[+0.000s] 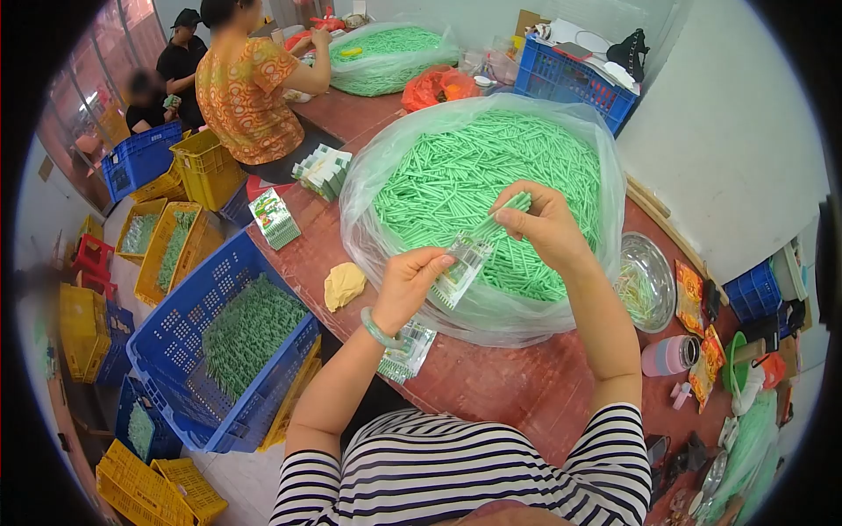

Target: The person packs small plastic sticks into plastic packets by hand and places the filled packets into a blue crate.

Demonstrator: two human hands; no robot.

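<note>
My left hand (405, 282) pinches a small printed plastic packet (463, 275) with a clear upper part, tilted up to the right. At the packet's upper end, my right hand (548, 230) grips a small bunch of thin green sticks (516, 207); I cannot tell how far they reach inside. Both hands are over a big clear plastic bag (355, 188), rolled open and heaped with loose green sticks (491, 149). Below my left wrist, more flat packets (409, 351) lie at the table's front edge.
Stacked packets (274, 219) and a yellow crumpled cloth or lump (344, 287) lie left on the red table (303, 254). A blue crate (162, 342) holds filled packets. At right are a metal bowl (671, 289) and pink bottle (671, 356). A person (250, 88) works behind.
</note>
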